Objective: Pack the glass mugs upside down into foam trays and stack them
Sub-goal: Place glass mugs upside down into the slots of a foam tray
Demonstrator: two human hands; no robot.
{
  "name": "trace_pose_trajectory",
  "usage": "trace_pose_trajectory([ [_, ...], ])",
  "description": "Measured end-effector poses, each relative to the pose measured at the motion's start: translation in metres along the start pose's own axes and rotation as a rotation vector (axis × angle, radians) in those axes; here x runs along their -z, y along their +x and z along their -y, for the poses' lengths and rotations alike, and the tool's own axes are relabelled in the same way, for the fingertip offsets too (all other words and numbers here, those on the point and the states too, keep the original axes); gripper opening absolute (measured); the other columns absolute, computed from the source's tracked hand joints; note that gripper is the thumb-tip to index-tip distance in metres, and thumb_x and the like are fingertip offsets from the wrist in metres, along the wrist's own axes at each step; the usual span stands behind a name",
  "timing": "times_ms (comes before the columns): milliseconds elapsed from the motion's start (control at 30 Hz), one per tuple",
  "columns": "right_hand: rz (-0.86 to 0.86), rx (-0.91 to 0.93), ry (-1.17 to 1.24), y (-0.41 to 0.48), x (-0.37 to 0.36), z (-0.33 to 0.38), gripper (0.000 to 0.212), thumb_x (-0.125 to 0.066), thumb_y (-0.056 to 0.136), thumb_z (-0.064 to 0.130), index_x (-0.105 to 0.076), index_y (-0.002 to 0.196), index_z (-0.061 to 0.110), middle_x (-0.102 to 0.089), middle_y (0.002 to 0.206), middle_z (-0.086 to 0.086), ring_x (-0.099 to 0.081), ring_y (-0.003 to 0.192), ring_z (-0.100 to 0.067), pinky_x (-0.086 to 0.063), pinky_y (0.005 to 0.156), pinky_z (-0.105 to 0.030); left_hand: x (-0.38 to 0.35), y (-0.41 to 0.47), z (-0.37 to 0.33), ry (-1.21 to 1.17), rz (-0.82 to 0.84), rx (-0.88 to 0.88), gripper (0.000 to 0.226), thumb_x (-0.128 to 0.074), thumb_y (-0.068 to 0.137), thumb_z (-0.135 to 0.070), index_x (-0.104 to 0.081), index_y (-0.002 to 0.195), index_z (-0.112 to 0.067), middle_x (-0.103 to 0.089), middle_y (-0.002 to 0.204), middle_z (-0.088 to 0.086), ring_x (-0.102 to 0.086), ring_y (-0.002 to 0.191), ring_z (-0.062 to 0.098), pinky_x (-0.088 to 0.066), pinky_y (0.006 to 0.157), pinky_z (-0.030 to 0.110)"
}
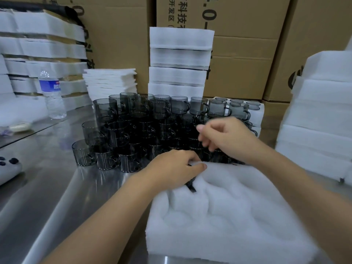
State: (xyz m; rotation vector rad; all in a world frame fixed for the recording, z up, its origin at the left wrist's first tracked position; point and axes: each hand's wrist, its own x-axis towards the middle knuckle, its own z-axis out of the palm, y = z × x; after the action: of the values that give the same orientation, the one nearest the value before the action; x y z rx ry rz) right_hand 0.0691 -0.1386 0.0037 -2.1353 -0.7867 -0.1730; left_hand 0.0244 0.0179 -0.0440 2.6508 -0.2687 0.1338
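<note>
Surface: shiny steel surface (pixel 57 187), with cardboard boxes (pixel 247 44) walling the back.
Glass mugs (pixel 133 126): smoky grey and ribbed, piled in roughly three tiers mid-surface, just beyond the near tray.
Foam tray (pixel 219 216): white, at the near edge of the surface in front of the pile. Its pockets are soft and blurred. A dark sliver (pixel 191 185) sits in the far-left part, half under the palm; probably part of a mug, can't confirm.
Left hand (pixel 175 166): on the tray's far-left edge. Grip narrow, fingers curled over the edge and thumb lying on the foam top.
Right hand (pixel 226 138): motion-blurred, above the nearest mugs at the tray's far edge. Fingers hang loosely curled, pointing down. Can't tell the grip state or whether it touches a mug.
Filled tray (pixel 255 111): behind the pile on the right, with mugs seated in it.
Tray stack (pixel 179 60): tall, behind the pile, against the boxes.
Foam sheets (pixel 110 82): flat pile left of the tray stack.
More foam (pixel 320 115): big stack at the right edge, and another stack (pixel 38 54) far left.
Water bottle (pixel 51 96): upright at the left, blue label.
</note>
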Motion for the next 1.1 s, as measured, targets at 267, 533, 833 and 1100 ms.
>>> trace_pose_trajectory([
  [267,-0.048,0.011,-0.230,0.099,-0.038,0.033,0.054,-0.050,0.094,0.026,-0.032,0.145,0.029,-0.027,0.144,-0.008,-0.054,0.093,-0.020,-0.045,0.084,-0.029,0.000,-0.003,0.001,-0.077,-0.011,-0.008,0.028,-0.046,0.091,-0.051,-0.063,0.103,-0.032,-0.067,0.089,-0.013,-0.061,0.087,0.008,-0.049,0.084,0.034],
  [533,-0.012,-0.063,-0.530,0.121,-0.068,0.016,0.049,-0.046,0.097,0.035,-0.034,0.143,0.026,-0.046,0.136,-0.011,-0.053,0.107,-0.031,-0.046,0.079,-0.038,-0.002,0.000,0.006,-0.126,-0.008,-0.028,0.025,-0.047,0.089,-0.046,-0.063,0.105,-0.034,-0.066,0.089,-0.014,-0.061,0.085,0.009,-0.050,0.077,0.033],
  [833,-0.167,0.060,-0.408,0.111,-0.048,0.015,0.023,-0.054,0.096,0.025,-0.047,0.112,0.011,-0.060,0.107,-0.011,-0.051,0.089,-0.026,-0.038,0.070,-0.031,-0.003,0.002,0.008,-0.136,-0.056,-0.016,0.020,-0.051,0.089,-0.046,-0.066,0.097,-0.034,-0.065,0.084,-0.015,-0.059,0.085,0.004,-0.049,0.077,0.029],
  [1100,-0.283,0.061,-0.088,0.037,0.011,0.022,0.012,-0.063,0.091,0.031,-0.052,0.093,0.026,-0.063,0.092,0.007,-0.069,0.065,-0.007,-0.044,0.051,-0.013,0.000,0.000,0.004,-0.057,-0.098,-0.057,0.018,-0.051,0.089,-0.046,-0.066,0.094,-0.037,-0.059,0.071,-0.019,-0.053,0.069,0.000,-0.042,0.063,0.025],
])
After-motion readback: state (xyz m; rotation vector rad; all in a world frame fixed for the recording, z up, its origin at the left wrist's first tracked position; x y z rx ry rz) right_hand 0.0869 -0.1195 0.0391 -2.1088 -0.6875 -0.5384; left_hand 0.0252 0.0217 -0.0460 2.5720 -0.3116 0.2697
